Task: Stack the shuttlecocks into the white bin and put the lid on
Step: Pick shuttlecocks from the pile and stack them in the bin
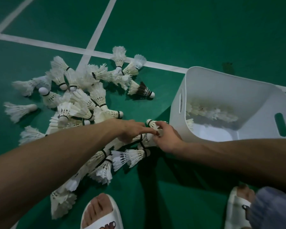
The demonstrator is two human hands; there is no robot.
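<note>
1 white bin (229,76); right hand (168,139) pinches 1 shuttlecock (153,124).

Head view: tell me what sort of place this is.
Probably a badminton court: smooth green sports floor crossed by white painted lines, with a heap of white feathered shuttlecocks lying on it.

You're working over a green floor (188,30) crossed by white lines (96,35); shuttlecocks (82,103) showing white feathers, black bands at white corks; odd shuttlecock (143,90) showing dark brown feathers; bin (229,90) plain white; you're wearing white slippers (102,217) with dark print; cloth (274,210) grey-blue.
</note>
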